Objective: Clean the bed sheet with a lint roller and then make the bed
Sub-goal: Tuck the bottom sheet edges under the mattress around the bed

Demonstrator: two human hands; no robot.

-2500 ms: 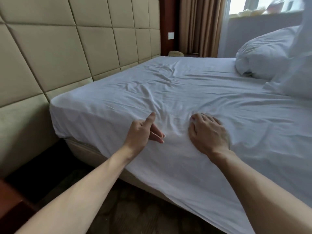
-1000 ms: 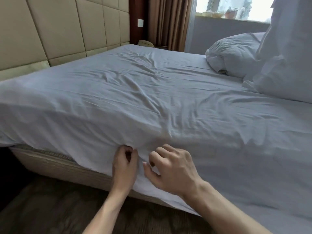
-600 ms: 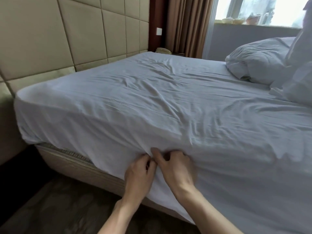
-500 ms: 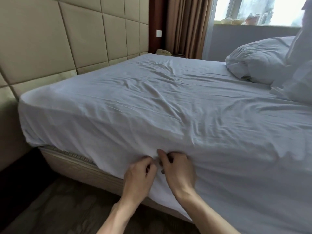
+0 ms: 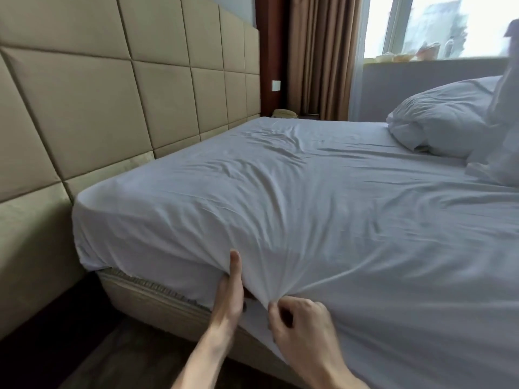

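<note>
The left hand (image 5: pixel 229 296) held the sheet (image 5: pixel 309 206) and the right hand (image 5: pixel 300 324) pinched it, so a slow, even pull down looked best.

Padded beige wall panels (image 5: pixel 112 94) at left; brown curtain (image 5: pixel 320 57) beside bright window (image 5: pixel 449 23); dark floor (image 5: pixel 112 360) below.

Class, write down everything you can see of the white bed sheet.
The bed sheet is thin white cloth, creased all over, spread over the bed and hanging down its near side. There it bunches into radiating folds where the left hand grips it, thumb outside, and the right hand pinches it. Rumpled white bedding lies on its far right.
</note>
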